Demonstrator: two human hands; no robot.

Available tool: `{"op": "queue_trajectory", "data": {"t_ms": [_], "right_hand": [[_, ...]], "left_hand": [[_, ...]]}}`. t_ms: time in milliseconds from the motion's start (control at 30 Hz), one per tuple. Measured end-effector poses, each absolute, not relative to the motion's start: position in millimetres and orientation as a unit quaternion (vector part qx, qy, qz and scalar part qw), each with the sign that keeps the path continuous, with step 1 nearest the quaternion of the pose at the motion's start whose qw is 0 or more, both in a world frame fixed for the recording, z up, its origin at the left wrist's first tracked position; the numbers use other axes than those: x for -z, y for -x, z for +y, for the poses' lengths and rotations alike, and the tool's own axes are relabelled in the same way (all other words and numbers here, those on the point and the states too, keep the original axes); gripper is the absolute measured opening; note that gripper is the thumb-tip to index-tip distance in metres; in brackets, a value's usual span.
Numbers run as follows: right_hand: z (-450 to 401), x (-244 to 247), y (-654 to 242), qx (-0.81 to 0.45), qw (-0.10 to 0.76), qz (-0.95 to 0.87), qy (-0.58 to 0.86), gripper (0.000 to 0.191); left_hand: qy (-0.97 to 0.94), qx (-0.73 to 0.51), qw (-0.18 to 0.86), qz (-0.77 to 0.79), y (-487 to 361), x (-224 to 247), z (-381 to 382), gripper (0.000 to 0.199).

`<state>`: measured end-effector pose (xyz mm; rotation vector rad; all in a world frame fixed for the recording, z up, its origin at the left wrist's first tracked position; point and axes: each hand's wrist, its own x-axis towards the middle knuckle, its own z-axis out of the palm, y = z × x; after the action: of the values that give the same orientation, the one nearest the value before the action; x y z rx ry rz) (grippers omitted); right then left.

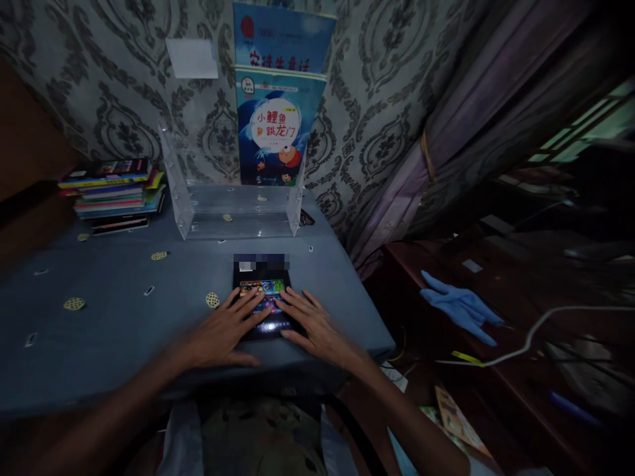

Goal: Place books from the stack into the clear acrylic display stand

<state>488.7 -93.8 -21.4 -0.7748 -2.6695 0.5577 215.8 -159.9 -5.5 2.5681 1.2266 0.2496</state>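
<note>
A black book with colourful pictures on its cover lies flat near the front edge of the table. Across the left part of its cover rests my left hand, fingers stretched out and thumb apart. My right hand lies on the right side of the same book, its fingers also spread flat. Both hands cover part of the cover pictures. Behind the book stands a clear acrylic rack. Two blue picture books stand upright at its right end, the front one overlapping the rear one.
A stack of books sits at the table's back left. The blue patterned tablecloth reaches the front edge. To the right, a dark red surface holds a blue glove and a white cable. A purple curtain hangs behind.
</note>
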Motion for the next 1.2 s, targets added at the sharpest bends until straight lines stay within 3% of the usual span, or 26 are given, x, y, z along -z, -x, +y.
{"op": "queue_trajectory", "data": {"t_ms": [133,200,367,500,600,733,867,1033,1200], "right_hand": [[-113,24,-499,-0.211,0.137,-0.936,0.248,0.089],[-123,29,-503,-0.22,0.132,-0.935,0.245,0.093],[-146,38,-512,-0.259,0.17,-0.916,0.255,0.076],[-139,10,-512,-0.336,0.25,-0.885,0.202,0.044],[-120,-32,-498,-0.381,0.31,-0.845,0.213,0.03],[-95,-62,-465,-0.389,0.404,-0.768,0.31,0.038],[-74,-34,-438,-0.395,0.467,-0.706,0.359,0.048],[-61,14,-428,-0.37,0.461,-0.704,0.394,0.053],[-60,30,-425,-0.361,0.441,-0.705,0.422,0.06]], "left_hand": [[-0.889,-0.077,0.15,0.425,-222,7,-186,0.099],[-0.886,-0.071,0.149,0.434,-227,7,-199,0.096],[-0.882,-0.079,0.165,0.435,-234,-9,-225,0.092],[-0.868,-0.122,0.248,0.413,-221,-45,-230,0.076],[-0.809,-0.231,0.314,0.441,-207,-64,-215,0.054],[-0.628,-0.459,0.355,0.518,-204,-59,-165,0.045],[-0.46,-0.618,0.395,0.5,-222,-31,-122,0.055],[-0.371,-0.625,0.438,0.529,-237,-7,-115,0.055],[-0.375,-0.642,0.455,0.49,-236,-9,-115,0.057]]}}
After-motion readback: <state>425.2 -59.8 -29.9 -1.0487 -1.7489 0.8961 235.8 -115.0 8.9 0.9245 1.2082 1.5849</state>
